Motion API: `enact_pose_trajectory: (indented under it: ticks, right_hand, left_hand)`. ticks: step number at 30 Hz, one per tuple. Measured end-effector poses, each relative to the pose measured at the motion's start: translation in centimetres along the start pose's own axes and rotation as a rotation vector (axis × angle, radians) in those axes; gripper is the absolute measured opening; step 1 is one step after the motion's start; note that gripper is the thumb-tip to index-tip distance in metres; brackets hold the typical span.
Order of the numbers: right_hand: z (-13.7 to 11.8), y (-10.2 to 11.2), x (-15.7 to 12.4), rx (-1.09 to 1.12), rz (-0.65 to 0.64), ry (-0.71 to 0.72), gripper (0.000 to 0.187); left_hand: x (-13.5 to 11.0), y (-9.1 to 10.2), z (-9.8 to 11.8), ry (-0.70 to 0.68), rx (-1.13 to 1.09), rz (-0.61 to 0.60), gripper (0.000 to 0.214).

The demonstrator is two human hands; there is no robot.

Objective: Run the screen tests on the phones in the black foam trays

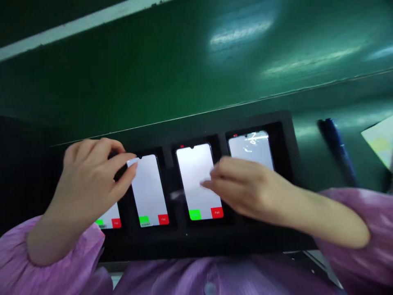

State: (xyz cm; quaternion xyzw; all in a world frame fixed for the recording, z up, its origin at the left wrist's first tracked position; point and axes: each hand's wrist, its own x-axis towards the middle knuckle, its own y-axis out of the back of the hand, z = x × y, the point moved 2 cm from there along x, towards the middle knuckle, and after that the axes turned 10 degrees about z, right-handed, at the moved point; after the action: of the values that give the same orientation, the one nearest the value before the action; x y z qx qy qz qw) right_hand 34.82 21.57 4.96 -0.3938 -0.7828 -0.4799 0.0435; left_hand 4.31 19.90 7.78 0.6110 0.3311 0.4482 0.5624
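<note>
Several lit phones lie in slots of a black tray (199,241), with white screens and green and red blocks at the bottom. My left hand (92,176) is at the top left corner of one phone (149,188), thumb and index finger nearly together there. Whether a thin thing is pinched between them is hidden. Slightly blurred, my right hand (245,184) is over the right edge of the neighbouring phone (196,176), fingers drawn together. What they hold, if anything, cannot be made out. Behind this hand is a phone (250,147) with glare on top; another phone (110,217) is partly under my left hand.
A dark blue pen (339,147) lies right of the tray on the green tabletop (153,82). Farther right is a pale sheet (380,139) with a yellow patch. A pale strip (76,24) crosses the far left. Small red marks sit above two phones.
</note>
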Motion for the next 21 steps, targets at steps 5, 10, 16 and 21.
enact_pose_trajectory:
  ticks: [5, 10, 16, 21]
  right_hand:
    - [3.6, 0.3, 2.0, 0.3, 0.257, -0.533, 0.006]
    - [3.5, 1.0, 1.3, 0.442, 0.359, -0.701, 0.011]
    - [2.5, 1.0, 0.6, 0.415, 0.387, -0.733, 0.013]
    - [1.5, 0.7, 0.1, 0.392, 0.377, -0.691, 0.015]
  left_hand:
    - [-1.7, -0.9, -0.7, 0.166, 0.102, -0.021, 0.034]
    - [-1.8, -1.6, -1.1, 0.119, 0.061, 0.057, 0.025]
    - [-3.0, -0.3, -0.4, 0.091, -0.085, 0.114, 0.022]
    - [-7.3, 3.6, 3.4, -0.122, -0.378, 0.024, 0.01]
